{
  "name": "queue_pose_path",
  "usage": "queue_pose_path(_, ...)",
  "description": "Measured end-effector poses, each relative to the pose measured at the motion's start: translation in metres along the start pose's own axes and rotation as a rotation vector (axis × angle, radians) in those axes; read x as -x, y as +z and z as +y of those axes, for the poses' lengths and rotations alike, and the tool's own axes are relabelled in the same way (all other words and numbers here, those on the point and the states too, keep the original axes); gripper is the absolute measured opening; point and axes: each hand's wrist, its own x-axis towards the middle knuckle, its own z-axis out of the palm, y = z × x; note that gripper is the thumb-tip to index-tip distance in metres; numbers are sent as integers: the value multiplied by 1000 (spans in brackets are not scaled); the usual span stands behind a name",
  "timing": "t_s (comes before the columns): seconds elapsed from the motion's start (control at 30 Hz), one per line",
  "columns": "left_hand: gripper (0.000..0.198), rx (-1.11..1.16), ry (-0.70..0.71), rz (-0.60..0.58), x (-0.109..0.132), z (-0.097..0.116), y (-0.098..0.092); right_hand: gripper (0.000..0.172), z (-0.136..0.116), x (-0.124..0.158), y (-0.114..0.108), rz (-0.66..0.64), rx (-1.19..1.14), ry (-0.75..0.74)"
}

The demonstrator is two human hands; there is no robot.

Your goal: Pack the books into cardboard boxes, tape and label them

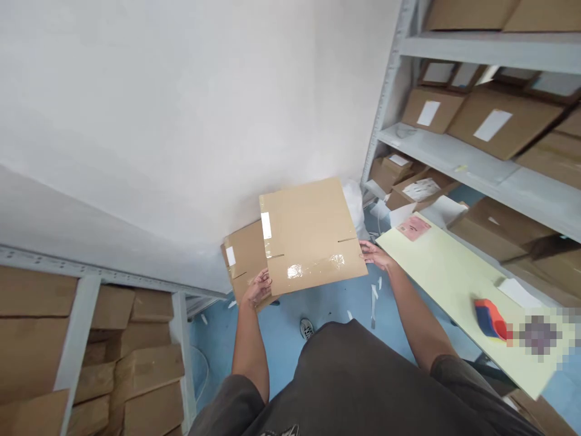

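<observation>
Carton (308, 224) gripped at both sides

The flat carton is at mid-view. The left hand (258, 287) grips it near 8 o'clock, the right hand (374, 254) past 3; even pressure should keep it from bowing. Left fingertips, half-hidden, may also touch the rear carton (247, 251) at 9. Toward 4, a pixelated patch (540, 336) masks the table (449, 266).
</observation>
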Motion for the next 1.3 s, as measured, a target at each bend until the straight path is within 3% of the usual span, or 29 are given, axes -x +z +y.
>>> queue_pose_path(0.17, 70, -97, -11, -126, -37, 1, 94, 67, -2, 77, -84, 102, -43, -28)
queue_pose_path(0.37, 67, -156, -37, -285, -90, -15, 209, 68, 5, 177, -155, 357, -97, -94)
queue_pose_path(0.53, 67, -239, -88, -473, -133, -19, 309, 67, 24, 255, -195, 590, -95, -142)
queue_pose_path(0.67, 66, -298, -137, -597, -165, -17, 376, 67, 52, 292, -208, 737, -179, -158)
queue_pose_path(0.87, 63, -429, -159, -710, -226, -4, 442, 61, 79, 288, -208, 871, -246, -138)
queue_pose_path(1.17, 63, -655, -143, -842, -337, 30, 541, 58, 82, 213, -225, 1050, -431, -45)
queue_pose_path(1.3, 58, -655, -162, -897, -371, 27, 568, 55, 90, 190, -236, 1148, -448, 11)
